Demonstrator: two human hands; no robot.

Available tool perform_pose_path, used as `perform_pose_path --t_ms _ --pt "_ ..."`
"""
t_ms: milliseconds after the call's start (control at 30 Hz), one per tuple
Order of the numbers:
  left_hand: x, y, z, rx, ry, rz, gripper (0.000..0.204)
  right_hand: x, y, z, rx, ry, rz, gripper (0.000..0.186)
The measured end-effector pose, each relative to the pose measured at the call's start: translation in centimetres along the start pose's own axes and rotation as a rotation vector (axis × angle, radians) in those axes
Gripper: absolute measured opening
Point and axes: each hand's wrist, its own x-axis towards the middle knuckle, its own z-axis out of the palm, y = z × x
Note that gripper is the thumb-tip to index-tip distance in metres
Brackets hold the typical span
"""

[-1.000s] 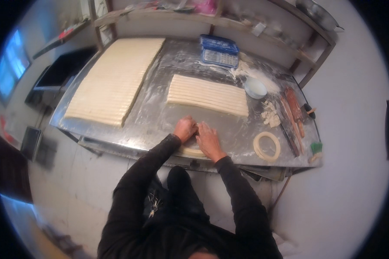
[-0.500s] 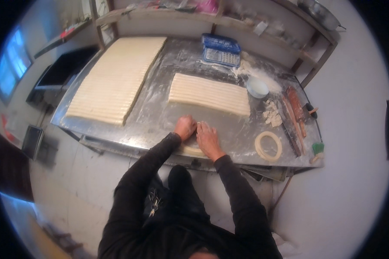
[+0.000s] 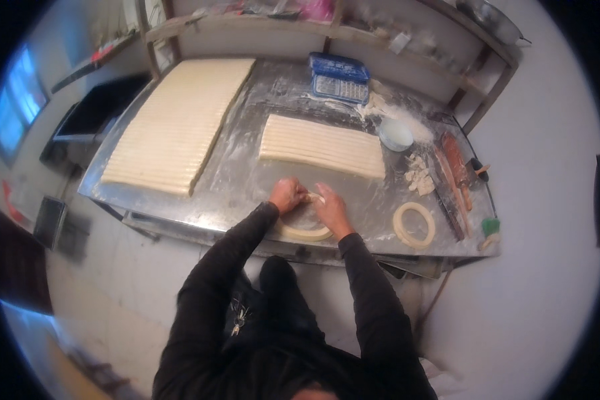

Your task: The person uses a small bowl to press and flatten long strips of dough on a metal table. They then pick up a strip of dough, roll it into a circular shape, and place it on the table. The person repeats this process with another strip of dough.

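Note:
At the table's near edge, a ring of pale dough (image 3: pixel 305 235) lies with its front curve showing below my hands. My left hand (image 3: pixel 288 195) is closed on the far side of this ring. Opposite it, my right hand (image 3: pixel 331 212) pinches the same stretch of dough, its fingertips close to the left ones. Between the fingers a bit of dough shows, but the exact join is too small to make out. A finished-looking second dough ring (image 3: pixel 413 225) lies flat to the right, apart from my hands.
Ridged dough strips lie side by side in a smaller block (image 3: pixel 321 145) ahead and a larger block (image 3: pixel 180 120) at left. A blue scale (image 3: pixel 340 79), a pale bowl (image 3: pixel 396 135), dough scraps (image 3: pixel 419 177), a rolling pin (image 3: pixel 456 167) and a green scraper (image 3: pixel 490 227) stand right and back.
My right hand has shifted slightly right and turned, opening a small gap from the left hand. More of the ring's front curve shows. The left hand has stayed nearly in place.

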Motion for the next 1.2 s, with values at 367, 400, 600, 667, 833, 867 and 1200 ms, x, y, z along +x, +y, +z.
perform_pose_path --t_ms 367,400,600,667,833,867,1200 --pt "0.9 1.9 0.2 0.061 -0.090 0.071 0.022 -0.9 -1.1 -0.4 0.022 -0.044 0.032 0.057" --pt "1.1 1.6 0.3 0.091 -0.070 0.077 0.023 -0.6 -1.3 -0.4 0.027 -0.038 0.022 0.058" --pt "1.3 2.2 1.6 -0.080 -0.087 0.042 0.019 -1.1 -0.1 -0.4 0.004 -0.010 -0.007 0.057" --pt "1.3 0.9 1.9 -0.055 -0.053 0.038 0.019 -0.6 -0.5 0.0 -0.032 0.005 -0.080 0.056" --pt "1.7 -1.0 1.8 -0.080 -0.077 -0.013 0.022 0.3 -0.9 0.4 -0.053 0.021 -0.128 0.050" --pt "1.8 -0.6 1.7 -0.105 -0.103 -0.028 0.022 0.3 -0.6 0.4 -0.039 0.037 -0.113 0.049" --pt "0.7 0.5 1.2 -0.081 0.016 0.042 0.018 -1.2 -1.6 -0.4 -0.181 -0.064 -0.161 0.051"
